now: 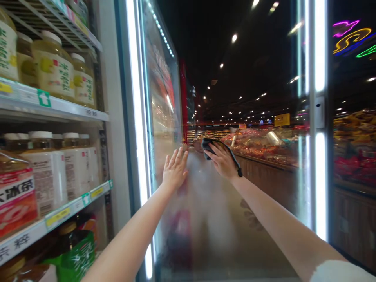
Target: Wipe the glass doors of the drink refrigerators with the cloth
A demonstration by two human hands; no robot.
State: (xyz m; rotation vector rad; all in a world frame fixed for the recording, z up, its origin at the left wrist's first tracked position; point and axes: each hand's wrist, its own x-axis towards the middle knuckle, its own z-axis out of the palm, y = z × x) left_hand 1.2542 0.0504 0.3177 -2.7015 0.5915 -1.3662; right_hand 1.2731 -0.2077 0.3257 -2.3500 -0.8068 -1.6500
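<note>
Straight ahead is a glass door (pixel 211 223), with a foggy whitish patch on its lower middle. My left hand (pixel 175 169) is at the left part of the glass, its fingers stretched out and holding nothing. To its right, my right hand (pixel 221 158) presses a dark cloth (pixel 207 148) to the pane. Part of the cloth trails over the back of that hand toward the wrist. Both arms reach forward at about the same height.
Shelves of bottled drinks (pixel 53 70) stand close on the left, with a price rail (pixel 70 207) along the edge. A bright light strip (pixel 320 188) runs down the door's right side. Beyond the glass are market displays (pixel 267 147).
</note>
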